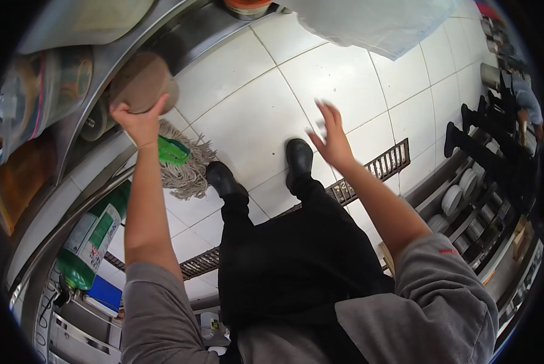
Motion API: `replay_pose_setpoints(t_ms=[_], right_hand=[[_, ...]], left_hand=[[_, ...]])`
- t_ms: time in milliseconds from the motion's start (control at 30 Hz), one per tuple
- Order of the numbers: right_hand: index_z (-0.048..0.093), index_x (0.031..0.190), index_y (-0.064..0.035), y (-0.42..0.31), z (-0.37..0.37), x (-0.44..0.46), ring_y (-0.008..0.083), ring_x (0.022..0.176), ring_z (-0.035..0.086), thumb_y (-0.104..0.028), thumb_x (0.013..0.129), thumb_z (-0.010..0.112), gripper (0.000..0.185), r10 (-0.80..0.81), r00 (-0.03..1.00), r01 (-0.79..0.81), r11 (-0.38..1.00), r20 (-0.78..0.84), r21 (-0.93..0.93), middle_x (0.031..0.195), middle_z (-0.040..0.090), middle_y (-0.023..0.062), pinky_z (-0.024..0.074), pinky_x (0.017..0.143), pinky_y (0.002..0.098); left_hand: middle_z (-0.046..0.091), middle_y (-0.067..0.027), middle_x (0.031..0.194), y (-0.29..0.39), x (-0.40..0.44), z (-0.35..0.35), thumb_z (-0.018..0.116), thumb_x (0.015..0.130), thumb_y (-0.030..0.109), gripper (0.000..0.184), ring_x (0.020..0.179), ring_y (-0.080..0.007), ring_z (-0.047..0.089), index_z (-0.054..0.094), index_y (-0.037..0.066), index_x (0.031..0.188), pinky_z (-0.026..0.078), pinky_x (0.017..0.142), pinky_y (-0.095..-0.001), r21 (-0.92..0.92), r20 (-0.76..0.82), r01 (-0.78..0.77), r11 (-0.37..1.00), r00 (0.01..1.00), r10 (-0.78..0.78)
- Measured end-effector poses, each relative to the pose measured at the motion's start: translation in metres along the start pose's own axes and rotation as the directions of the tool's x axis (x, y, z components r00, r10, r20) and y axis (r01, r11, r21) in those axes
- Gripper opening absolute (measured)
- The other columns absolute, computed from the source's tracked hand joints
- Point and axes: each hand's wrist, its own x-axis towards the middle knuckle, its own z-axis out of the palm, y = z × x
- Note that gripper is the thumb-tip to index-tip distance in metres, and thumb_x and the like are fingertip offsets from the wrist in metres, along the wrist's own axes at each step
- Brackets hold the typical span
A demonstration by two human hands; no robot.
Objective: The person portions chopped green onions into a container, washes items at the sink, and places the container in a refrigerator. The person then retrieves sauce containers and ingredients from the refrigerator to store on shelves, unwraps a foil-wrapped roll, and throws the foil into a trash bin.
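My left hand [140, 121] grips the near side of a round, brown tub-like container [141, 82], its thumb and fingers spread around the edge. The container is at the edge of the metal shelf on the left; whether it still rests on the shelf I cannot tell. My right hand [332, 142] hangs in the air over the tiled floor, fingers apart and slightly blurred, holding nothing. Below my left hand, a string mop head [190, 161] with a green clamp [173, 150] lies near my left shoe [226, 180].
Clear bags or tubs [60, 91] fill the left shelf. A green bottle [96, 239] sits lower left. Floor drain grates [369, 173] cross the tiles. Bowls [460, 191] stand on right-hand racks, with a person in dark trousers [484, 142] beyond. A whitish plastic sheet [375, 24] hangs ahead.
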Motion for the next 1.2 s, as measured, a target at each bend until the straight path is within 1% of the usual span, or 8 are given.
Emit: replay_pose_setpoints(t_ms=[233,333,533,633,667,733,867,1200], right_hand=[[0.032,0.145,-0.0130,0.152,-0.066,-0.257,0.0415,0.123,0.050,-0.016,0.086,0.067,0.068,0.750,0.645,-0.485,0.552,0.149,-0.679,0.154,0.020,0.0184,0.0495,0.097,0.0451],[0.038,0.142,-0.0136,0.144,-0.080,-0.313,0.0369,0.120,0.054,-0.015,0.085,0.069,0.065,0.828,0.535,-0.473,0.459,0.169,-0.752,0.152,0.024,0.0162,0.0497,0.097,0.0447],[0.049,0.131,-0.0092,0.127,-0.098,-0.309,0.0402,0.113,0.058,-0.017,0.087,0.066,0.047,0.769,0.607,-0.518,0.576,0.203,-0.632,0.146,0.032,0.0156,0.0510,0.093,0.0463],[0.050,0.129,-0.0094,0.116,-0.112,-0.303,0.0394,0.116,0.055,-0.020,0.087,0.066,0.046,0.668,0.717,-0.437,0.655,0.200,-0.617,0.138,0.041,0.0170,0.0481,0.096,0.0461],[0.050,0.129,-0.0098,0.103,-0.122,-0.300,0.0392,0.117,0.055,-0.022,0.087,0.066,0.047,0.652,0.724,-0.398,0.662,0.226,-0.635,0.136,0.043,0.0172,0.0474,0.097,0.0460],[0.049,0.130,-0.0103,0.076,-0.144,-0.295,0.0390,0.117,0.054,-0.025,0.087,0.065,0.048,0.607,0.736,-0.296,0.687,0.300,-0.664,0.133,0.047,0.0178,0.0470,0.097,0.0459],[0.053,0.126,-0.0111,0.010,-0.201,-0.290,0.0374,0.114,0.058,-0.027,0.087,0.064,0.044,0.567,0.685,0.016,0.616,0.458,-0.787,0.126,0.056,0.0174,0.0498,0.093,0.0480],[0.055,0.126,-0.0094,-0.213,-0.128,-0.242,0.0353,0.118,0.057,-0.027,0.091,0.053,0.039,0.414,0.762,0.356,0.374,0.498,-0.856,0.129,0.055,0.0175,0.0496,0.095,0.0466]], left_hand=[[0.035,-0.0322,0.131,-0.054,0.013,0.011,0.084,0.070,0.045,0.076,0.127,-0.0467,0.036,0.042,-0.003,0.112,0.040,0.100,-0.0495,0.491,-0.050,0.153,0.857,0.988,-0.148],[0.029,-0.0331,0.139,-0.008,0.036,-0.005,0.080,0.077,0.041,0.065,0.134,-0.0493,0.029,0.045,0.004,0.118,0.042,0.100,-0.0495,0.535,0.089,0.347,0.770,0.883,-0.460],[0.003,-0.0225,0.159,0.013,0.000,-0.070,0.076,0.081,0.031,0.083,0.142,-0.0418,0.026,0.031,0.023,0.150,0.041,0.105,-0.0458,0.318,0.483,-0.063,0.946,0.869,-0.105],[0.002,-0.0119,0.162,0.024,-0.153,-0.194,0.069,0.085,0.024,0.078,0.133,-0.0370,0.043,0.029,0.021,0.152,0.050,0.097,-0.0439,0.433,0.676,-0.113,0.894,0.696,-0.239],[0.002,-0.0117,0.162,0.043,-0.221,-0.254,0.068,0.086,0.023,0.071,0.130,-0.0368,0.046,0.035,0.016,0.149,0.050,0.096,-0.0434,0.636,0.714,0.050,0.770,0.341,-0.611],[0.001,-0.0188,0.160,0.134,-0.325,-0.391,0.067,0.085,0.020,0.067,0.127,-0.0404,0.048,0.040,0.020,0.146,0.049,0.097,-0.0472,0.651,0.759,0.033,0.759,0.000,-0.651],[0.008,-0.0227,0.158,0.269,-0.499,-0.590,0.073,0.077,0.025,0.073,0.127,-0.0473,0.045,0.043,0.016,0.143,0.046,0.100,-0.0515,0.804,0.578,0.165,0.571,-0.439,-0.688],[0.023,-0.0210,0.152,0.273,-0.591,-0.656,0.075,0.075,0.026,0.063,0.124,-0.0452,0.048,0.052,0.017,0.133,0.046,0.100,-0.0492,0.536,0.448,0.840,0.090,-0.192,-0.873]])
